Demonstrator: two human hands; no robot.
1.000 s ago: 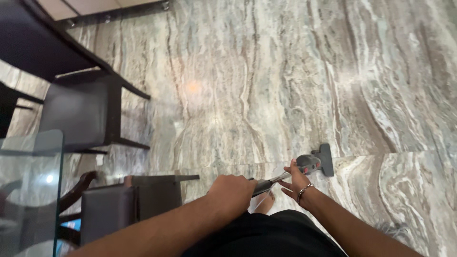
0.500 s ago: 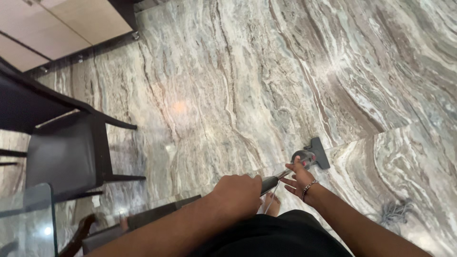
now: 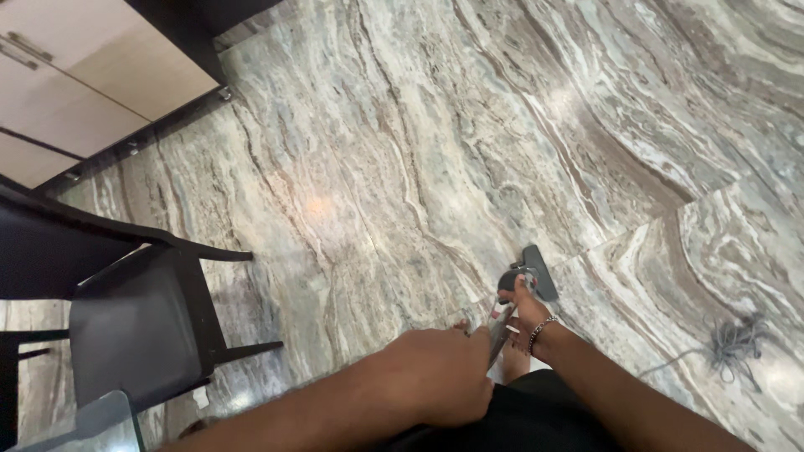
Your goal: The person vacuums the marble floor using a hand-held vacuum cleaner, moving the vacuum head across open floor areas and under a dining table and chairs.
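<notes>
My 2 hands grip a stick vacuum over the veined marble floor. Its long axis runs from my left hand, closed around the upper handle near my body, up and to the right past my right hand, wrapped lower on the shaft, to the dark floor head resting just beyond. A black chair stands well apart, to my left.
</notes>
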